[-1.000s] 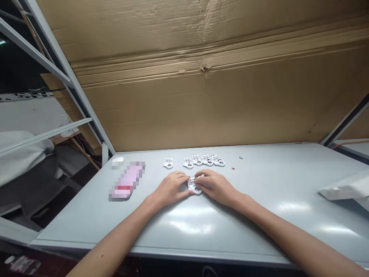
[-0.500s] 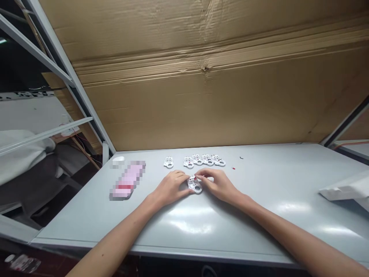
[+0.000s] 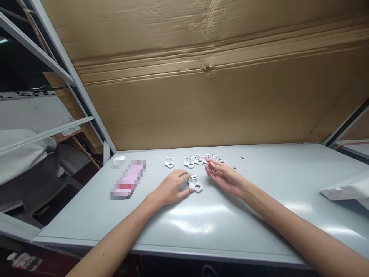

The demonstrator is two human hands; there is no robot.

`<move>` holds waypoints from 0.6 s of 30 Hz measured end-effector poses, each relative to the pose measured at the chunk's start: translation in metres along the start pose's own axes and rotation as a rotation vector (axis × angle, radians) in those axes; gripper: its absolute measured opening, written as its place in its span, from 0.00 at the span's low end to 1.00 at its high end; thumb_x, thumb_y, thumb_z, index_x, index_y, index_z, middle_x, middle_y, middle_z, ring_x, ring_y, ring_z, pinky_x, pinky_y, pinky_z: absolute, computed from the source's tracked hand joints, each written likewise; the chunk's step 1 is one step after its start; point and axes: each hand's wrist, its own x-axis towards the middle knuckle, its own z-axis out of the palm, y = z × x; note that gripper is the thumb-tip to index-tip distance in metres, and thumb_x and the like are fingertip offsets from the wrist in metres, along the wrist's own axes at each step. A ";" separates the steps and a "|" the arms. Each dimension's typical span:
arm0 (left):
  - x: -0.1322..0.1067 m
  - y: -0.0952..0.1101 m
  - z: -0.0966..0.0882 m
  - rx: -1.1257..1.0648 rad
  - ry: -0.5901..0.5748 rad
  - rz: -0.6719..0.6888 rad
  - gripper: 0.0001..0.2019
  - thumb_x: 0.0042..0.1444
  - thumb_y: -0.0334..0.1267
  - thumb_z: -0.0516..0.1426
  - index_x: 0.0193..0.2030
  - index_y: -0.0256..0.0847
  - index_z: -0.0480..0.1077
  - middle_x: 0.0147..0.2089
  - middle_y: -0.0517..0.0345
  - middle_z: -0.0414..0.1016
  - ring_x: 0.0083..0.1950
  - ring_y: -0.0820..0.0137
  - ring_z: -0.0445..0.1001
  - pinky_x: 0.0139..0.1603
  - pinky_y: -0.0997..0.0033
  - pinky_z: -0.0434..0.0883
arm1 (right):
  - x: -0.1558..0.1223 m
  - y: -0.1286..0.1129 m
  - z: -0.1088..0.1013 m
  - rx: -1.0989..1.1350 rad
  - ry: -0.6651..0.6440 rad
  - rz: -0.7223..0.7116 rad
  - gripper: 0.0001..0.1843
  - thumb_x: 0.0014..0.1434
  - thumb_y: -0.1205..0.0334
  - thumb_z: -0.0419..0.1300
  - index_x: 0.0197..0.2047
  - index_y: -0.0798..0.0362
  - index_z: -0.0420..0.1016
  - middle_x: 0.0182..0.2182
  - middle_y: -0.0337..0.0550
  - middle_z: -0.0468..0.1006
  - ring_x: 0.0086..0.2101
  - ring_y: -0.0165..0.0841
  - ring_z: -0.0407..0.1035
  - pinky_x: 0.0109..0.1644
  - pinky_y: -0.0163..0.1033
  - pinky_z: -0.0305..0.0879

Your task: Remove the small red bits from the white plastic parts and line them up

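**Change:** the Right hand has let go of the white plastic piece, and the two hands have parted; the piece now lies free, touched by neither.

**Left hand:** open, resting low on the surface, empty, its thumb just beside the piece.

**Right hand:** open and empty, stretched out to the row of matching pieces; its fingers reach over the row's near side. Whether they touch a piece is hard to tell from this angle.

**Piece position:** flat on the surface, between the hands, just in front of the row.

**Nearby:** a lone matching piece stands left of the row; a small red bit lies to its right. A pink package, pixelated, lies further left.
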 end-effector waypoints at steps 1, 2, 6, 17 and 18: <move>0.000 0.000 0.000 0.001 0.002 0.002 0.17 0.65 0.44 0.57 0.58 0.42 0.68 0.56 0.48 0.72 0.58 0.58 0.70 0.59 0.57 0.68 | 0.001 0.001 0.000 0.032 0.028 0.021 0.06 0.58 0.66 0.64 0.40 0.49 0.80 0.40 0.43 0.79 0.43 0.30 0.74 0.53 0.32 0.72; 0.000 0.000 0.000 0.003 0.002 0.002 0.17 0.65 0.44 0.57 0.58 0.42 0.68 0.56 0.48 0.72 0.58 0.58 0.70 0.59 0.57 0.68 | 0.002 0.002 0.001 0.073 0.062 0.051 0.06 0.59 0.67 0.63 0.39 0.49 0.79 0.41 0.42 0.78 0.44 0.29 0.74 0.54 0.31 0.72; 0.000 0.001 0.000 0.005 -0.006 -0.004 0.17 0.65 0.44 0.56 0.58 0.42 0.68 0.56 0.47 0.72 0.58 0.58 0.70 0.59 0.57 0.68 | 0.003 0.003 0.002 0.150 0.146 0.100 0.08 0.59 0.71 0.61 0.37 0.49 0.77 0.43 0.42 0.79 0.50 0.30 0.73 0.56 0.31 0.71; 0.001 0.002 -0.001 0.020 -0.020 -0.011 0.17 0.65 0.44 0.56 0.58 0.40 0.68 0.57 0.46 0.72 0.59 0.57 0.69 0.60 0.55 0.68 | 0.000 -0.010 -0.003 -0.122 -0.121 0.112 0.11 0.61 0.69 0.55 0.43 0.53 0.78 0.52 0.52 0.78 0.58 0.40 0.69 0.66 0.46 0.64; 0.001 0.002 -0.002 0.019 -0.019 -0.012 0.17 0.65 0.44 0.56 0.58 0.40 0.68 0.57 0.46 0.72 0.59 0.57 0.69 0.60 0.55 0.68 | -0.001 -0.011 -0.004 -0.153 -0.138 0.097 0.11 0.61 0.68 0.57 0.44 0.52 0.78 0.52 0.51 0.78 0.58 0.41 0.69 0.66 0.49 0.64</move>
